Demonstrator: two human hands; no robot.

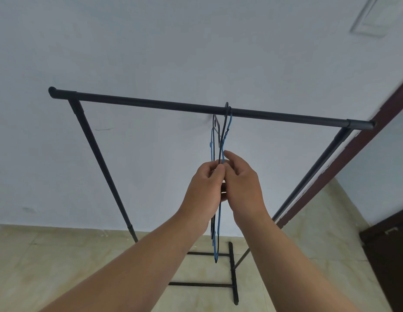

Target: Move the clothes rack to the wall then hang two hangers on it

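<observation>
The black clothes rack (pixel 151 102) stands close to the pale wall, its top bar running across the view. Two thin hangers hook over the bar right of its middle, seen edge-on: a blue hanger (pixel 223 145) and a black hanger (pixel 219 140) right beside it. My left hand (pixel 203 190) pinches the hangers' near edges between thumb and fingers. My right hand (pixel 243 185) is closed around the same edges from the right, fingertips touching the blue hanger. The hangers' lower ends show below my hands.
The rack's slanted legs (pixel 99 163) go down to black floor bars (pixel 233 273) on beige tiles. A dark brown door frame (pixel 362 152) runs along the right, close to the rack's right end. A dark cabinet (pixel 389 255) stands at the lower right.
</observation>
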